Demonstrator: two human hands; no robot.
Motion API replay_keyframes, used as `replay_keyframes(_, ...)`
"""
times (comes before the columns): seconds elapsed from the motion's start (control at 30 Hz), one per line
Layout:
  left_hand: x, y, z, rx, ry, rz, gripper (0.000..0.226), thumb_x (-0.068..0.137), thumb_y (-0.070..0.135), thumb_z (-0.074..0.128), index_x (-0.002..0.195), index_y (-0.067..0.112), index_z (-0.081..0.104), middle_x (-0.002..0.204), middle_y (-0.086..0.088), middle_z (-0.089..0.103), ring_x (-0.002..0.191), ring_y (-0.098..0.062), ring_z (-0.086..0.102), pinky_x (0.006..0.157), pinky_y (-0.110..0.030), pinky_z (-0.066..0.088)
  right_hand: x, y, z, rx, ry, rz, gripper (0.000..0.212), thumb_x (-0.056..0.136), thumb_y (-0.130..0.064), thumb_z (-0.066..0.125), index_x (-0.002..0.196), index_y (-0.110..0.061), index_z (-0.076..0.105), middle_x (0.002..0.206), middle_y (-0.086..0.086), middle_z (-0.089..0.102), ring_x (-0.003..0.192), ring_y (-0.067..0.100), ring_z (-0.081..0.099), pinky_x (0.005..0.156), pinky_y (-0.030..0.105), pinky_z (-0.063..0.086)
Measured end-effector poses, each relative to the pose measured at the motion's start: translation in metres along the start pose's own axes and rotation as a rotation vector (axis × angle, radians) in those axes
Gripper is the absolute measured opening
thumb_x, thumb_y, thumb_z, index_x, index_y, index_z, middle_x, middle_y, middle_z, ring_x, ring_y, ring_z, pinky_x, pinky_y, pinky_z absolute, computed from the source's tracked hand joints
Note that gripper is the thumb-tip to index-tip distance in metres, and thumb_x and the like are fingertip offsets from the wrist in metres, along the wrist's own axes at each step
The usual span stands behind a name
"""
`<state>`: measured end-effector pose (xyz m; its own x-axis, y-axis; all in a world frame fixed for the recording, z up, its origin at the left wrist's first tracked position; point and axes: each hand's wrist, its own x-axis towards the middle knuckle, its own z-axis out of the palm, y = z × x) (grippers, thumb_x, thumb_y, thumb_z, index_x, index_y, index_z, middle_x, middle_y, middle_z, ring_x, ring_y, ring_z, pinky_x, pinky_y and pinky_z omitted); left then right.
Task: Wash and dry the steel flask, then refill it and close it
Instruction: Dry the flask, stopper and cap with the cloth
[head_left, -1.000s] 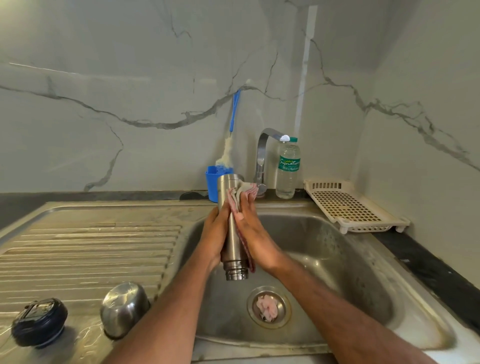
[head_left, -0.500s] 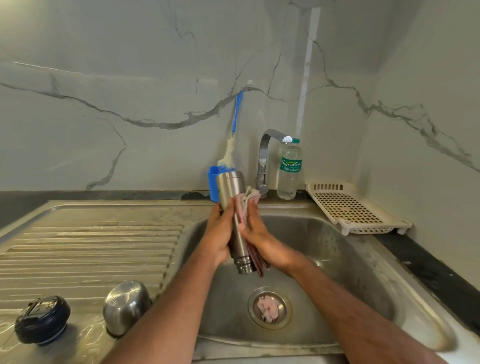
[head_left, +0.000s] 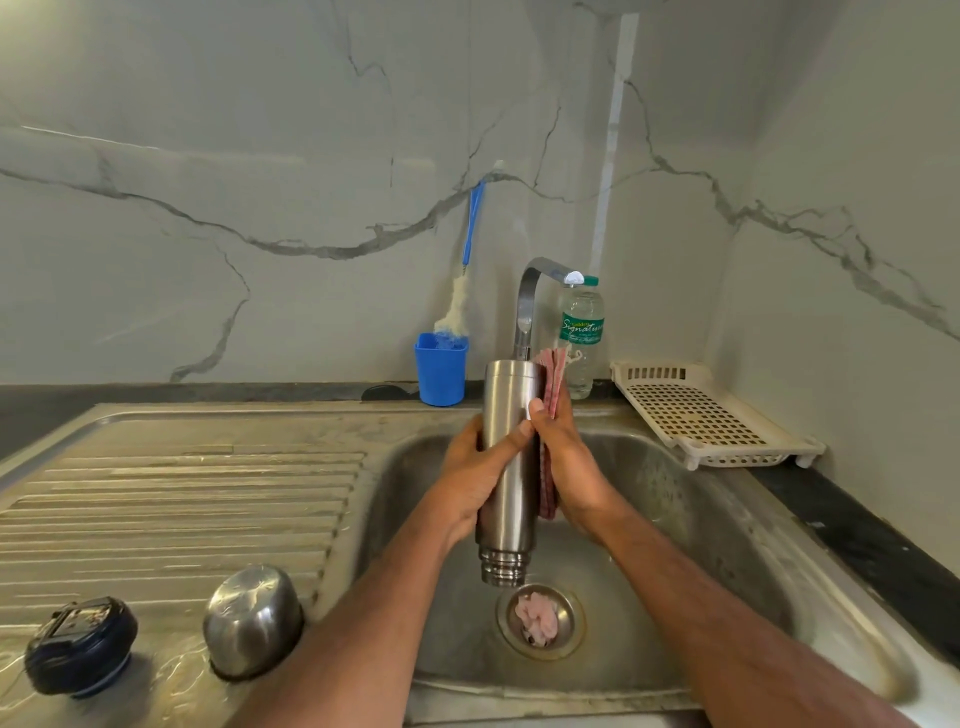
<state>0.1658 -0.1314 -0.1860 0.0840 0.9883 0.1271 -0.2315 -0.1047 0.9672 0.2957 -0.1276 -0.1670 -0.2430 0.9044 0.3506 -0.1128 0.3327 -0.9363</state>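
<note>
Gripped mid-body by your left hand (head_left: 475, 480), the brushed-steel cylindrical flask (head_left: 509, 467) hangs mouth-down over the steel sink (head_left: 727, 545); your right hand (head_left: 569, 467) presses a pink checked cloth (head_left: 550, 410) against it. Likely rigid, slick, light when empty: hold the barrel.

Flask (head_left: 508, 467) held inverted over the sink (head_left: 727, 545); cup (head_left: 253, 621) and lid (head_left: 80, 644) on the drainboard (head_left: 182, 493) to its left; tap (head_left: 527, 306) behind.

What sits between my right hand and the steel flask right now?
A folded pink cloth lies between the right hand and the flask, pressed against its side. The left hand grips the bare steel directly.
</note>
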Motion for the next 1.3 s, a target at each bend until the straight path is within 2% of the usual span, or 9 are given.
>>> replay_keyframes(0.3, 0.007, 0.02, -0.022, -0.326, 0.269, 0.05, 0.07, 0.081, 0.065, 0.065, 0.129, 0.014, 0.062, 0.114, -0.02, 0.074, 0.106, -0.036, 0.072, 0.094, -0.054, 0.057, -0.015, 0.001, 0.018, 0.052, -0.271, 0.337, 0.049, 0.097, -0.041, 0.065, 0.141, -0.025, 0.049, 0.122, 0.011, 0.072, 0.11, 0.027, 0.07, 0.096, 0.043, 0.057)
replay_keyframes(0.5, 0.011, 0.022, -0.022, -0.294, 0.293, 0.059, 0.06, 0.087, 0.05, 0.069, 0.128, 0.008, 0.061, 0.115, -0.02, 0.073, 0.101, -0.032, 0.074, 0.079, -0.042, 0.062, -0.011, 0.0, 0.015, -0.187, -0.133, -0.006, 0.091, 0.078, -0.04, 0.084, 0.154, -0.035, 0.035, 0.14, -0.005, 0.059, 0.121, 0.011, 0.064, 0.099, 0.039, 0.056)
replay_keyframes(0.67, 0.02, 0.019, -0.024, -0.4, 0.491, -0.034, 0.048, 0.096, 0.046, 0.065, 0.119, 0.005, 0.068, 0.104, -0.019, 0.077, 0.091, -0.032, 0.076, 0.081, -0.046, 0.063, -0.011, 0.008, 0.018, -0.601, -0.239, -0.16, 0.114, 0.065, -0.04, 0.092, 0.158, -0.041, 0.027, 0.167, -0.017, 0.02, 0.149, -0.004, 0.025, 0.123, 0.031, 0.03)
replay_keyframes(0.8, 0.018, 0.028, -0.037, -0.618, 0.624, 0.036, 0.053, 0.098, 0.048, 0.06, 0.128, 0.005, 0.059, 0.11, -0.017, 0.074, 0.098, -0.031, 0.075, 0.092, -0.048, 0.059, -0.012, 0.005, 0.027, -0.541, -0.042, -0.175, 0.101, 0.064, -0.024, 0.096, 0.149, -0.041, 0.043, 0.142, -0.016, 0.052, 0.117, -0.018, 0.051, 0.097, 0.017, 0.052)
replay_keyframes(0.9, 0.013, 0.029, -0.039, -0.672, 0.526, 0.038, 0.073, 0.082, 0.054, 0.072, 0.138, 0.011, 0.052, 0.117, -0.015, 0.073, 0.103, -0.03, 0.074, 0.08, -0.045, 0.061, -0.007, 0.006, 0.021, -0.384, 0.12, -0.191, 0.084, 0.064, -0.013, 0.096, 0.133, -0.042, 0.056, 0.122, -0.017, 0.065, 0.109, -0.015, 0.06, 0.093, 0.005, 0.045)
replay_keyframes(1.0, 0.008, 0.028, -0.03, -0.402, 0.383, -0.132, 0.081, 0.066, 0.065, 0.08, 0.131, 0.024, 0.057, 0.114, -0.011, 0.075, 0.105, -0.032, 0.072, 0.068, -0.044, 0.06, -0.008, -0.003, 0.01, -0.429, 0.091, -0.293, 0.08, 0.066, 0.001, 0.092, 0.129, -0.036, 0.061, 0.134, -0.01, 0.061, 0.117, -0.013, 0.057, 0.087, 0.005, 0.047)
replay_keyframes(1.1, 0.009, 0.029, -0.024, -0.376, 0.34, -0.129, 0.084, 0.059, 0.058, 0.083, 0.13, 0.018, 0.063, 0.109, -0.012, 0.077, 0.103, -0.031, 0.073, 0.069, -0.042, 0.059, -0.007, -0.006, 0.002, -0.455, 0.079, -0.35, 0.075, 0.066, 0.004, 0.09, 0.129, -0.029, 0.064, 0.138, -0.009, 0.057, 0.119, -0.014, 0.054, 0.087, 0.006, 0.049)
replay_keyframes(1.17, 0.011, 0.029, -0.026, -0.41, 0.353, -0.028, 0.087, 0.06, 0.043, 0.087, 0.136, 0.017, 0.056, 0.116, -0.014, 0.075, 0.103, -0.031, 0.073, 0.073, -0.044, 0.06, -0.004, -0.004, 0.001, -0.346, 0.088, -0.275, 0.073, 0.066, -0.001, 0.091, 0.131, -0.024, 0.067, 0.133, -0.009, 0.064, 0.121, -0.005, 0.059, 0.099, 0.014, 0.048)
replay_keyframes(1.3, 0.011, 0.03, -0.035, -0.433, 0.232, 0.145, 0.115, 0.048, 0.032, 0.101, 0.146, 0.019, 0.043, 0.133, -0.016, 0.065, 0.119, -0.033, 0.067, 0.086, -0.048, 0.06, -0.005, -0.005, -0.004, 0.124, 0.05, 0.067, 0.068, 0.073, -0.002, 0.086, 0.135, -0.012, 0.06, 0.121, 0.008, 0.073, 0.111, 0.023, 0.07, 0.093, 0.033, 0.058)
